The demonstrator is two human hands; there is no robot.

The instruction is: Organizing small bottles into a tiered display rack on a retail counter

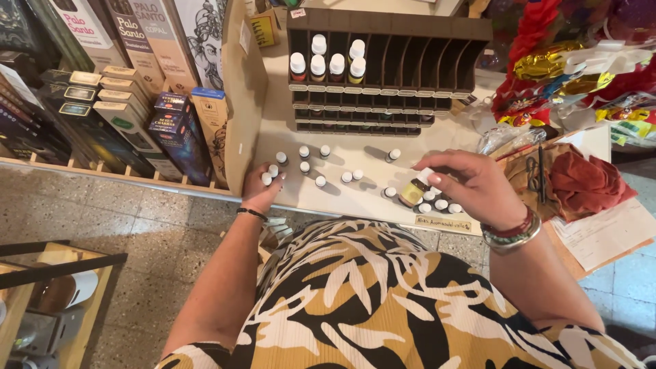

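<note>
My right hand [475, 186] grips a small amber bottle with a white cap [414, 191], tilted above a cluster of white-capped bottles [441, 204] at the front edge of the white counter [355, 147]. My left hand [260, 190] rests its fingertips on three white-capped bottles [271, 172] near the counter's left end. Several more small bottles [321, 167] stand scattered between my hands. A dark wooden slotted rack [403, 68] at the back holds several capped bottles [328, 63] in its upper left slots; the other slots look empty.
Incense boxes [171, 130] fill a shelf on the left behind a cardboard divider [239, 102]. Scissors, red cloth [581, 184] and papers [608, 232] lie right. Shiny wrapped decorations [574, 75] sit at the back right. A wooden stand [48, 294] is on the floor at lower left.
</note>
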